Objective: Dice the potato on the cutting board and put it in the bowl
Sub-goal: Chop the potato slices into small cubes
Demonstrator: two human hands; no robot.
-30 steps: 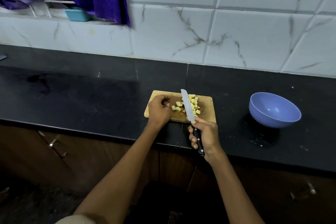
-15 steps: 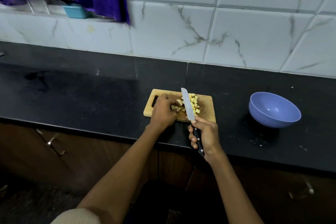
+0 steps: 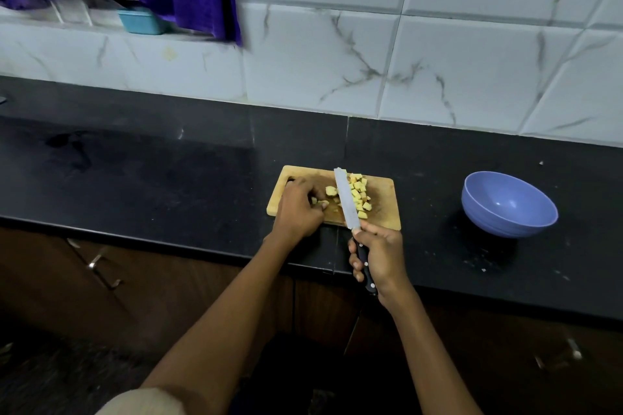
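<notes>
Potato dice [image 3: 359, 193] beside knife [image 3: 346, 203]

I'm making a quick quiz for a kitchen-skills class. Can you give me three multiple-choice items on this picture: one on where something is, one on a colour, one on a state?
1. Where is the bowl?
A. On the counter, to the right of the cutting board
B. On the cutting board
C. On the window ledge

2. What colour is the bowl?
A. Red
B. Blue
C. White

3. What is in the bowl?
A. All the diced potato
B. Water
C. Nothing that shows

Answers:
1 A: it stands on the black counter, apart from the cutting board.
2 B: its wall and inside are blue.
3 C: the potato pieces all lie on the board, beside the knife that the right hand grips; the left hand holds a piece.
</notes>
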